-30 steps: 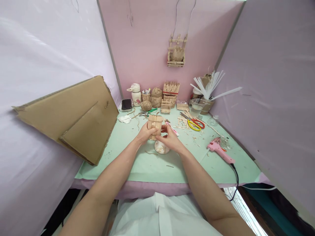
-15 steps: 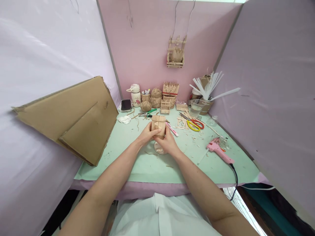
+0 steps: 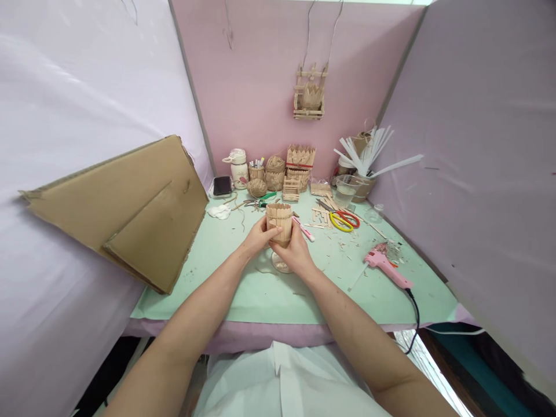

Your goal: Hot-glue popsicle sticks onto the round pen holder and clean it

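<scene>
Both hands hold a small round cup made of wooden craft sticks (image 3: 279, 222), with a twine-like band near its rim. My left hand (image 3: 259, 236) wraps its left side, thumb lying across the front. Round the right side and lower edge curls my right hand (image 3: 299, 250). The cup's rim faces up and tips slightly toward me, so a little of the inside shows. Just below it on the table is a round, pale, shallow dish or lid (image 3: 280, 263), partly covered by my right hand. Behind my right hand lies a pink-and-white pen-like tool (image 3: 306, 230).
At the right lie a pink glue gun (image 3: 386, 267) with a cord, scissors with red and yellow handles (image 3: 344, 220), and scattered stick scraps. Cardboard (image 3: 143, 214) leans at the left. Along the back stand a white bottle (image 3: 238, 168), twine balls (image 3: 257, 187) and stick-made holders (image 3: 299, 165).
The cup has tilted in my hands, its rim now showing more of the opening. Both hands keep nearly the same place and grip.
</scene>
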`<action>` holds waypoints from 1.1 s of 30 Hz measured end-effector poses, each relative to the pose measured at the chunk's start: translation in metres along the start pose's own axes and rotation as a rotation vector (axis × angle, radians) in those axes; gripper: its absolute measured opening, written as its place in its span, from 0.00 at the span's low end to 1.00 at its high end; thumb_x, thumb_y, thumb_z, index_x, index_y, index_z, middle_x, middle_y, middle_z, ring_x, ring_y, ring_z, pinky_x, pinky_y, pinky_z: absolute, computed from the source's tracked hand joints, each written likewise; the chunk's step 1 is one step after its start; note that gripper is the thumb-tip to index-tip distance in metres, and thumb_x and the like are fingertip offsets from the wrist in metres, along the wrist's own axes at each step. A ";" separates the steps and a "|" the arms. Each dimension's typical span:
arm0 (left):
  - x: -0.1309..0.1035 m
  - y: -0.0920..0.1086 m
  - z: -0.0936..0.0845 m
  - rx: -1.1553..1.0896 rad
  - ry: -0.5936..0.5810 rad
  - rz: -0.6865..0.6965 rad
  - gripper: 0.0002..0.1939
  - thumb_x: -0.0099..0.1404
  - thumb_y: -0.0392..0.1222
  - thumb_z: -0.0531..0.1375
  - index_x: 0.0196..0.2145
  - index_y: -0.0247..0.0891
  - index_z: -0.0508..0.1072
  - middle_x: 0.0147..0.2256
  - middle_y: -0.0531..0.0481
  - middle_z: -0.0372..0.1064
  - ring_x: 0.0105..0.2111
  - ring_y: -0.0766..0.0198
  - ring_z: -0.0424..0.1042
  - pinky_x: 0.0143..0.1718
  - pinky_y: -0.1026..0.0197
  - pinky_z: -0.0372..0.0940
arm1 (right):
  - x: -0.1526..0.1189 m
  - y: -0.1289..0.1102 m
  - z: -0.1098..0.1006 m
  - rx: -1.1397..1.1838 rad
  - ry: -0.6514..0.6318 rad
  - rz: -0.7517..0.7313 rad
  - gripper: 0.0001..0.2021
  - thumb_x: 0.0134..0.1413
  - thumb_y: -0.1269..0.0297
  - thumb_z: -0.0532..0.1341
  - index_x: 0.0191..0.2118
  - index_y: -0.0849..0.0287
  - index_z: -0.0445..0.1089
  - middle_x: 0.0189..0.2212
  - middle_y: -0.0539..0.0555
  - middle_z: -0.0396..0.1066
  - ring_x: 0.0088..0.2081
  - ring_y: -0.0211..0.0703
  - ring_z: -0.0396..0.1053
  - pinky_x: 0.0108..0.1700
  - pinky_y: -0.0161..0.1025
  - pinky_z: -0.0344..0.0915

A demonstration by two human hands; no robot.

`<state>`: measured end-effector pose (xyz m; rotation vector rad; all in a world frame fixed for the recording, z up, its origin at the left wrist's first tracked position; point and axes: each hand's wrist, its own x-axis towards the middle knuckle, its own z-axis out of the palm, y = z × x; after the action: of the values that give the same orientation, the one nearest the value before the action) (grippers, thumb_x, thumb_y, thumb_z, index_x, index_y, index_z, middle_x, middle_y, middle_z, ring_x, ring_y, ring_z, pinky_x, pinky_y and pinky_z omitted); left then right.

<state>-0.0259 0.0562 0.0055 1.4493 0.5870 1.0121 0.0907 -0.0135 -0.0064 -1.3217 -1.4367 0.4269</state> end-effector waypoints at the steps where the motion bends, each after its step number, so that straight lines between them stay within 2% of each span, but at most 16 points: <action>1: 0.000 0.000 0.000 0.007 0.004 0.005 0.32 0.48 0.47 0.67 0.50 0.34 0.66 0.50 0.41 0.68 0.52 0.51 0.66 0.53 0.52 0.61 | 0.000 0.000 0.000 -0.001 0.001 -0.002 0.31 0.42 0.59 0.64 0.54 0.57 0.55 0.50 0.59 0.65 0.49 0.50 0.65 0.47 0.46 0.63; 7: -0.002 0.000 0.000 -0.004 -0.004 -0.007 0.31 0.49 0.47 0.67 0.49 0.33 0.66 0.50 0.39 0.68 0.51 0.51 0.66 0.52 0.52 0.61 | 0.000 -0.001 0.000 0.006 0.001 0.034 0.32 0.42 0.59 0.64 0.54 0.56 0.55 0.50 0.59 0.65 0.49 0.51 0.65 0.47 0.46 0.64; 13: -0.003 -0.002 0.002 0.003 -0.052 -0.040 0.38 0.45 0.49 0.69 0.51 0.34 0.63 0.53 0.38 0.64 0.53 0.49 0.64 0.52 0.52 0.61 | 0.002 -0.002 -0.002 0.080 0.011 0.081 0.32 0.40 0.59 0.64 0.53 0.55 0.55 0.50 0.58 0.66 0.49 0.51 0.66 0.48 0.47 0.64; 20: -0.005 0.001 0.003 0.053 -0.027 -0.084 0.36 0.46 0.47 0.69 0.50 0.33 0.64 0.53 0.38 0.65 0.52 0.50 0.65 0.52 0.52 0.61 | 0.002 -0.003 -0.002 0.085 -0.032 0.101 0.31 0.41 0.58 0.65 0.52 0.55 0.55 0.47 0.58 0.67 0.47 0.51 0.67 0.47 0.47 0.65; 25: -0.003 0.002 0.002 0.054 0.009 -0.065 0.35 0.46 0.45 0.69 0.50 0.34 0.63 0.51 0.39 0.67 0.51 0.51 0.67 0.50 0.52 0.63 | 0.005 0.004 -0.005 0.052 -0.049 0.015 0.36 0.39 0.58 0.66 0.56 0.57 0.54 0.50 0.60 0.64 0.50 0.51 0.64 0.49 0.49 0.63; 29: 0.001 0.000 -0.003 0.145 0.081 -0.044 0.36 0.44 0.43 0.70 0.50 0.35 0.62 0.50 0.40 0.66 0.50 0.52 0.66 0.49 0.52 0.63 | 0.010 0.009 -0.013 -0.037 0.008 0.027 0.39 0.39 0.55 0.66 0.58 0.58 0.53 0.53 0.63 0.59 0.52 0.54 0.60 0.50 0.51 0.62; 33: 0.006 -0.007 -0.009 0.249 0.064 -0.003 0.38 0.43 0.42 0.70 0.51 0.34 0.62 0.50 0.41 0.66 0.50 0.53 0.66 0.49 0.54 0.62 | 0.016 0.009 -0.022 -0.005 0.126 0.047 0.29 0.44 0.57 0.62 0.54 0.58 0.57 0.49 0.62 0.61 0.51 0.50 0.62 0.49 0.48 0.63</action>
<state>-0.0289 0.0668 -0.0003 1.6364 0.7836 1.0126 0.1175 -0.0053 0.0009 -1.3644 -1.3055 0.3641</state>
